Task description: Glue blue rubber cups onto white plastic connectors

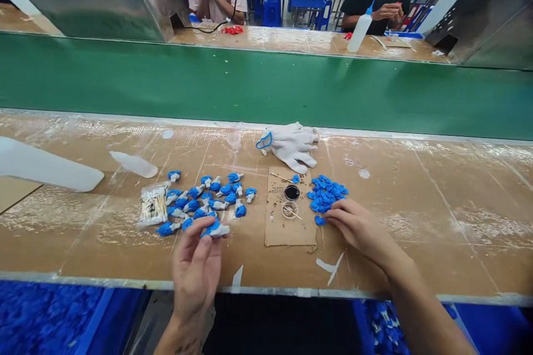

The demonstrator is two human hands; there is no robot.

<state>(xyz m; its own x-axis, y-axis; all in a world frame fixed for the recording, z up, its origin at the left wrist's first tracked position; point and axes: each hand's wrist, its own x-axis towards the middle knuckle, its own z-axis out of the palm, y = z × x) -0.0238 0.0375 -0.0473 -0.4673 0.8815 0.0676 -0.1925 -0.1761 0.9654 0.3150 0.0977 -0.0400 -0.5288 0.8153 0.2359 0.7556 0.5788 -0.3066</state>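
Observation:
Between its thumb and fingers my left hand point(197, 258) holds a blue and white piece point(215, 229), just in front of a scatter of similar pieces point(192, 205). My right hand point(360, 227) has its fingers pressed together at the near edge of a pile of flat blue parts point(327, 191); its fingertips are at one blue part point(320, 221), and whether they grip it is hard to tell. Between the hands lies a cardboard sheet point(277, 233) bearing a small cup of dark liquid point(292, 193), a clear cup point(290, 210) and cotton swabs.
A white glove point(293, 147) lies behind the cardboard. Left are a bag of swabs point(153, 205) and a white bottle point(134, 165). A green belt point(250, 89) runs across; two people sit beyond it. Blue bins point(50, 316) stand below the table's front edge point(291, 292).

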